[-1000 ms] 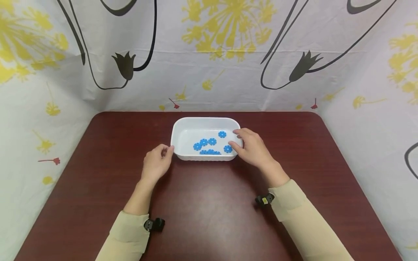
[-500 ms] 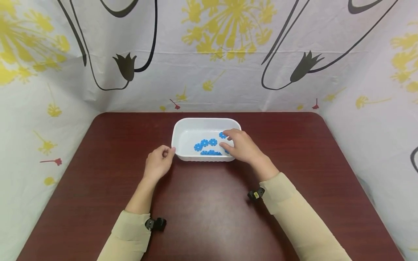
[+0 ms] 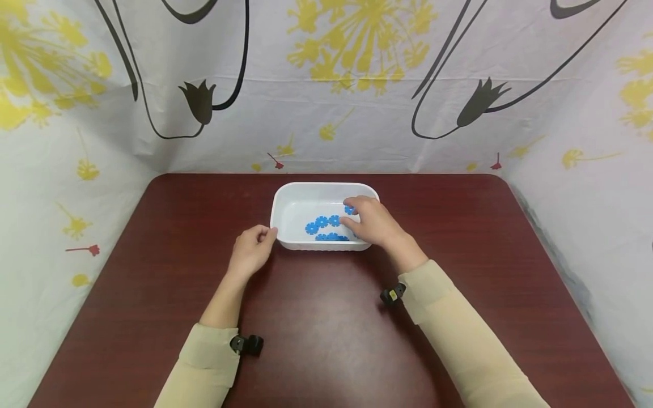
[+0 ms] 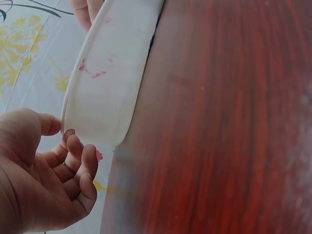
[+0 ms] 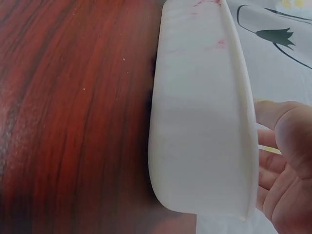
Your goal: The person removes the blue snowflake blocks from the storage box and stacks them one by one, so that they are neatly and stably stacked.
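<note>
A white rectangular tray [image 3: 306, 246] stands at the table's far side, with several blue flower-shaped pieces [image 3: 322, 221] on its floor. My left hand [image 3: 250, 249] pinches the rim at the front left corner; the left wrist view shows its thumb and forefinger meeting at the tray edge [image 4: 102, 83], the other fingers loosely curled. Over the right end of the tray hovers my right hand [image 3: 376, 224], thumb and fingers spread apart, close to one blue piece [image 3: 349, 209] near its fingertips. In the right wrist view, the tray's side hides part of that hand [image 5: 287, 161].
A dark red wood-grain table [image 3: 316, 328] lies under everything. Behind it and at both sides hangs a white cloth [image 3: 316, 130] with yellow and dark flower prints. Small black cameras sit at both wrists.
My right hand has moved left from the tray's right rim to over its inside, covering a blue piece near the front right. The left hand keeps its place on the rim.
</note>
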Tool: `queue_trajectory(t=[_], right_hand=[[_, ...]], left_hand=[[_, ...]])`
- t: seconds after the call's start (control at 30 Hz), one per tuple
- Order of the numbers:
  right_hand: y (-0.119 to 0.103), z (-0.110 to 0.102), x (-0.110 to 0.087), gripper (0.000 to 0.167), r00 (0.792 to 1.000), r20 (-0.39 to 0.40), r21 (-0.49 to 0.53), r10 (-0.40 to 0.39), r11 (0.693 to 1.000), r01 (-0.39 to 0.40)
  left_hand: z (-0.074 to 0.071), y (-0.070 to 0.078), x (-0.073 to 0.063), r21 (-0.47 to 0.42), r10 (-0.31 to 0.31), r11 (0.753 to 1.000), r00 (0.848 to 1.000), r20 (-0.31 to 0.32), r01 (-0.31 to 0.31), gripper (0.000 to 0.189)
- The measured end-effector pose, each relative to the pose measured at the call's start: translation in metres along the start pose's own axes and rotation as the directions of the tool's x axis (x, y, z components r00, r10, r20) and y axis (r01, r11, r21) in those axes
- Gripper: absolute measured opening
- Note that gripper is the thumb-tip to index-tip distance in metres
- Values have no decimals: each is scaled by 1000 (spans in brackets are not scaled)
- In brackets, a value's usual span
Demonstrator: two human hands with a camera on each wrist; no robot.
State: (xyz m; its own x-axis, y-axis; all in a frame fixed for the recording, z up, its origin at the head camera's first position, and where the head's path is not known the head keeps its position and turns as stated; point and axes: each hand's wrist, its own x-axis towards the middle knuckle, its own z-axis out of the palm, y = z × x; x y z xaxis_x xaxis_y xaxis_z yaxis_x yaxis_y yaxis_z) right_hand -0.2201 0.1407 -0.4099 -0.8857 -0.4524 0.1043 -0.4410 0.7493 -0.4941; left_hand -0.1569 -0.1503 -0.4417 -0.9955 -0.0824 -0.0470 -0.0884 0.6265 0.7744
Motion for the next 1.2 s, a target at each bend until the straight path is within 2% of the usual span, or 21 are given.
queue_trajectory(t=[0.4, 0.8, 1.0, 1.2], right_hand=[[-5, 14, 17, 45, 996, 66, -76, 60, 996, -55], [-9, 24, 26, 49, 976, 143, -120, 167, 981, -150], [-9, 28, 30, 47, 968, 179, -176, 176, 974, -145], [-10, 34, 35, 34, 969, 180, -226, 167, 966, -125]], left_hand=[[0, 4, -1, -44, -15, 999, 1000, 7, 16, 34], [0, 4, -1, -53, -9, 999, 1000, 12, 10, 34], [0, 1, -1, -52, -8, 999, 1000, 20, 9, 34], [1, 1, -1, -62, 2, 998, 1000, 23, -1, 33]])
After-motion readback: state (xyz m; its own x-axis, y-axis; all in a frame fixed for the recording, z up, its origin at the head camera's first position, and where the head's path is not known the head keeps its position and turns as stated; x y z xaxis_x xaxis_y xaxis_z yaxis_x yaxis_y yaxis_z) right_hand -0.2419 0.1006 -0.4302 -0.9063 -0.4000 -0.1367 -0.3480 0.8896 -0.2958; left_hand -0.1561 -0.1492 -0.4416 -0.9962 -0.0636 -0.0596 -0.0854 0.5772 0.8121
